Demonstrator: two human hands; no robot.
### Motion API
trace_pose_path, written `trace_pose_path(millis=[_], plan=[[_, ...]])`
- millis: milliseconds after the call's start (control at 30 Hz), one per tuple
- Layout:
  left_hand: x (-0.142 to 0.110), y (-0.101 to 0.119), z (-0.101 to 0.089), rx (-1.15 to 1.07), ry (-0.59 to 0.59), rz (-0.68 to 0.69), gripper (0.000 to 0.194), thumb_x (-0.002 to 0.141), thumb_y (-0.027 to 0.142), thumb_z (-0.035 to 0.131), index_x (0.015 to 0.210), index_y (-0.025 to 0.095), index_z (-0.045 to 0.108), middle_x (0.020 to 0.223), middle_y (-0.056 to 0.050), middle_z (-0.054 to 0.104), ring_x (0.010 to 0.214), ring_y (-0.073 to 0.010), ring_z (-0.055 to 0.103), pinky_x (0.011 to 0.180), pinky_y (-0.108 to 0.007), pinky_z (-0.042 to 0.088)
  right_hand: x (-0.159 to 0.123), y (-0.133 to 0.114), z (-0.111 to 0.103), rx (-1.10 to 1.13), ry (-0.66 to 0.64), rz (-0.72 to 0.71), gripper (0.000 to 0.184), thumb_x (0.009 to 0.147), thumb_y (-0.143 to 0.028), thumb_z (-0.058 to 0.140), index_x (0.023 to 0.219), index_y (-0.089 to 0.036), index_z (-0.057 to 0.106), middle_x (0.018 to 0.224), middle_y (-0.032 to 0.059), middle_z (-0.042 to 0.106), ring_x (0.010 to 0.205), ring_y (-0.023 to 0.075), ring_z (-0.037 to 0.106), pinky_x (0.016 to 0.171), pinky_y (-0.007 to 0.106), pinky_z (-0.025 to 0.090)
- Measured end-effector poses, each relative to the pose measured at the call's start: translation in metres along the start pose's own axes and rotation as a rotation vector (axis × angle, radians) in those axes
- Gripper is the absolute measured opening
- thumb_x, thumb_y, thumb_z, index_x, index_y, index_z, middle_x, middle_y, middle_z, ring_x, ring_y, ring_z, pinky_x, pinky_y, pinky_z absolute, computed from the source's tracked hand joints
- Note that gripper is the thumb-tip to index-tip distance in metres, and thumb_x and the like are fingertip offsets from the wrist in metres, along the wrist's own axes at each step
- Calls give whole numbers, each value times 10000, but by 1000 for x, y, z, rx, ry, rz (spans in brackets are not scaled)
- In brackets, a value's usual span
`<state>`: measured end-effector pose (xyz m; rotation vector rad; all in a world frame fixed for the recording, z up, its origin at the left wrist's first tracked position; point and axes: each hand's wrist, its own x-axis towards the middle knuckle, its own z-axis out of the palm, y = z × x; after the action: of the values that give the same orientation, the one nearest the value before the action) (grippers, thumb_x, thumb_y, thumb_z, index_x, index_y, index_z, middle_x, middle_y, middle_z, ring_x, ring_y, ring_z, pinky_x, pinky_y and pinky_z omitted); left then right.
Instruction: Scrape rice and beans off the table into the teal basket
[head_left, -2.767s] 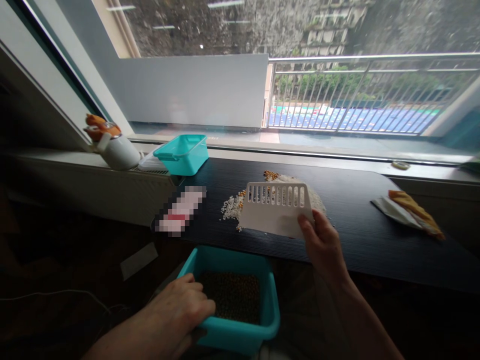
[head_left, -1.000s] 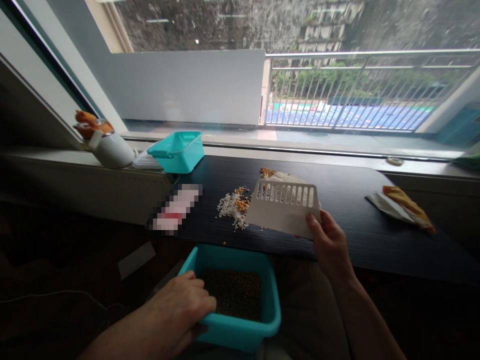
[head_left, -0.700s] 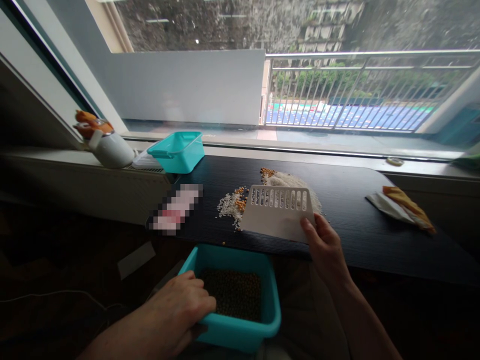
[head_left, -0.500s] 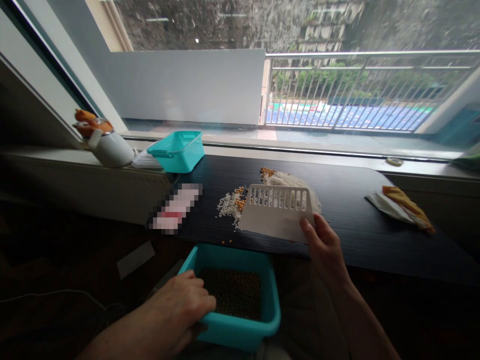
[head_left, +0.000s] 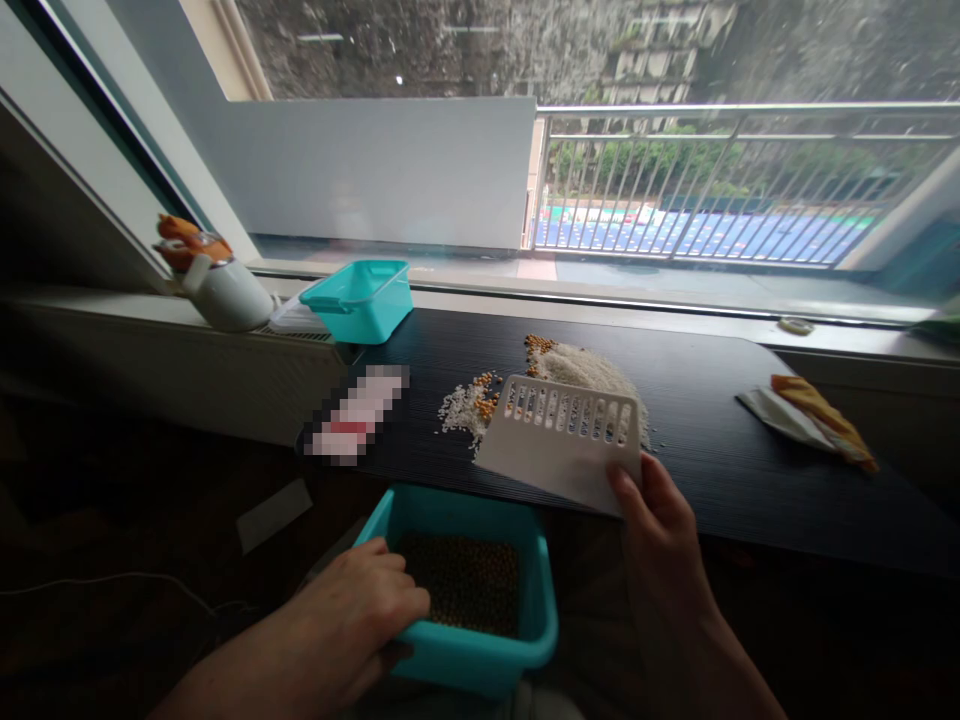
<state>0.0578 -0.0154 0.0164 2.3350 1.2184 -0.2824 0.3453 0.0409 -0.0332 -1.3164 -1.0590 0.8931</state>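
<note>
My left hand [head_left: 379, 600] is closed over the near left rim of a teal plastic bin [head_left: 480, 655], which has a layer of small brownish-green beans or grains [head_left: 469, 580] in it. Between the thumb and fingers of my right hand [head_left: 660, 510] is the right end of a white slotted scraper [head_left: 555, 450], tilted above the table's front edge. Behind it lies a pile of white rice [head_left: 589, 368], with yellow corn kernels [head_left: 537, 345] at its left end. A smaller patch of rice [head_left: 459, 412] mixed with kernels is left of the scraper.
An empty-looking teal bin [head_left: 367, 305] stands at the back left of the dark table [head_left: 697, 400]. A blurred-out phone-shaped object [head_left: 360, 415] lies at left. Folded white and yellow packets [head_left: 810, 420] lie at right. A white pot [head_left: 229, 295] stands on the sill.
The scraper in my right hand has moved slightly right and down, its right end dropping lower. My left hand stays on the bin's rim.
</note>
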Motion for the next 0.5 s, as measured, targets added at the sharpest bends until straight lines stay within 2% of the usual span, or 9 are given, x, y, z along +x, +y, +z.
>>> trace_pose_path(millis=[67, 133, 500], plan=[[1, 0, 0, 6, 8, 1, 208, 710, 9, 576, 756, 212, 585, 839, 19, 667, 806, -170, 598, 768, -293, 384, 7, 0, -4, -46, 104, -27, 366, 797, -485, 639, 1015, -192, 620, 855, 27, 662, 796, 201, 579, 737, 311, 453], [2, 0, 0, 7, 13, 9, 209, 710, 9, 574, 759, 212, 582, 841, 20, 665, 797, -168, 593, 767, -294, 382, 14, 0, -5, -78, 147, -47, 371, 791, -481, 632, 1018, -188, 618, 852, 32, 662, 793, 210, 582, 740, 330, 450], [3, -1, 0, 19, 5, 27, 205, 714, 14, 578, 757, 215, 581, 827, 23, 672, 777, -165, 593, 750, -290, 377, 31, 0, 8, -108, 81, -47, 390, 801, -469, 612, 1073, -189, 617, 851, 39, 671, 753, 215, 599, 719, 353, 468]])
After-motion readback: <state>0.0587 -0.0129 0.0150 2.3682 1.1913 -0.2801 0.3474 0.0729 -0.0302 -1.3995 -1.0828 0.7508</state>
